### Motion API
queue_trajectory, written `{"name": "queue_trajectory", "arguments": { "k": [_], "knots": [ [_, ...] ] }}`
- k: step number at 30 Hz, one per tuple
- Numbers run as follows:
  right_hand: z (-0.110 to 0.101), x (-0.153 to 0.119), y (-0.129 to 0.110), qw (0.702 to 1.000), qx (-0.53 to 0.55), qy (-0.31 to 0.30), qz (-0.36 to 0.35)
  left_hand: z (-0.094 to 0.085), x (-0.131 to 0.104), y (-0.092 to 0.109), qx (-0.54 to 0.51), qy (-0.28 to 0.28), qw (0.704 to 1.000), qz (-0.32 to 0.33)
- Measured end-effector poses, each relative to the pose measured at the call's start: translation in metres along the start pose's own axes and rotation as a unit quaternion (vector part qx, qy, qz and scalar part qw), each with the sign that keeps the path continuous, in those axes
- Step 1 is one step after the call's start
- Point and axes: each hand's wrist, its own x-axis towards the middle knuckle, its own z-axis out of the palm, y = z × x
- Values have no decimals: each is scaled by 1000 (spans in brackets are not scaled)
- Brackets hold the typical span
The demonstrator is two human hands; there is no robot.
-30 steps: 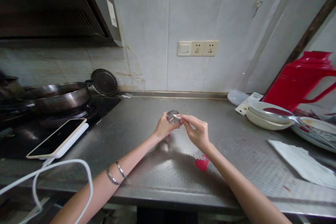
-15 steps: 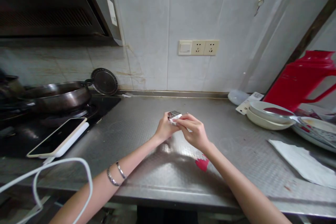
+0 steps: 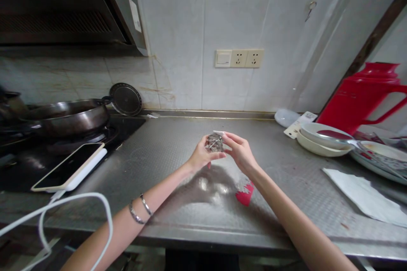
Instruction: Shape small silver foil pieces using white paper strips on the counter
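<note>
My left hand (image 3: 201, 156) grips a small silvery, openwork-looking object (image 3: 215, 143), its rounded patterned face turned toward me. I cannot make out its exact kind. At the object's upper right edge, my right hand (image 3: 240, 150) pinches a small white piece of tissue (image 3: 218, 133), mostly hidden by the fingers. Both hands hover above the metal countertop (image 3: 178, 152). Below the right wrist lies a red scrap (image 3: 244, 194) with a jagged edge.
At left, a phone (image 3: 68, 167) with a white cable (image 3: 103, 203) lies by a stove pan (image 3: 70, 116). To the right are a folded white napkin (image 3: 362, 194), stacked bowls (image 3: 321, 144), a plate (image 3: 381, 167) and a red thermos (image 3: 359, 97).
The silvery object has been turned so more of its face shows. My right hand has moved slightly right and up with the tissue, and its fingers spread around the object's side.
</note>
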Motion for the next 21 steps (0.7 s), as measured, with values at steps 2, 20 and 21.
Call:
{"name": "queue_trajectory", "arguments": {
  "k": [2,20,21],
  "knots": [
    [3,-3,-3,998,27,-41,29,-2,1,1,4,2,1000,-1],
    [3,-5,-5,994,16,-36,98,-21,4,0,323,-41,934,149],
    [3,-4,-4,994,17,-35,104,-21,4,0,336,-43,930,144]
  ]
}}
